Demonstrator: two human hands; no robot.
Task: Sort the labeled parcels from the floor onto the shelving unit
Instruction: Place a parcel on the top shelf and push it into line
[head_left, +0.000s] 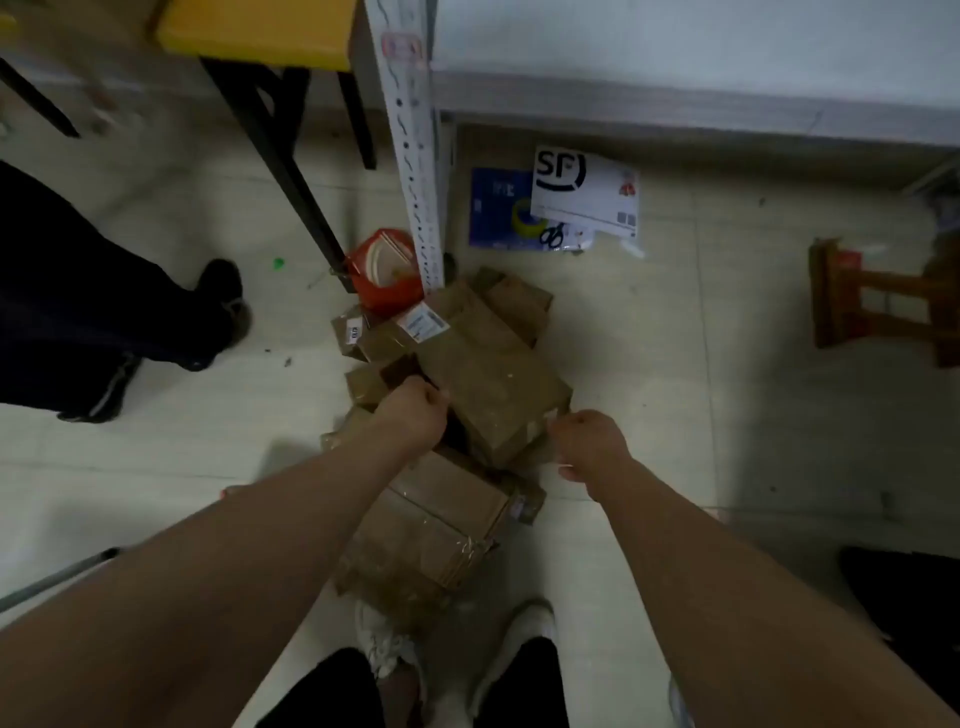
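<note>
A heap of brown cardboard parcels lies on the floor in front of my feet. The long top parcel (488, 374) carries a white label (423, 321) at its far end. My left hand (413, 415) grips its left edge with curled fingers. My right hand (589, 441) grips its near right corner. Beneath it lies a larger taped parcel (436, 525), and smaller labelled boxes (356, 332) sit at the far left of the heap. The grey shelf (675, 104) of the shelving unit runs across the top right, with its perforated upright post (418, 171) just behind the heap.
A red tub (384, 275) stands by the post. An SF envelope (584, 189), blue packet, tape roll and scissors lie under the shelf. A wooden stool (878, 301) is at right. Another person's leg and shoe (218, 312) are at left, beside a yellow table's black leg (280, 156).
</note>
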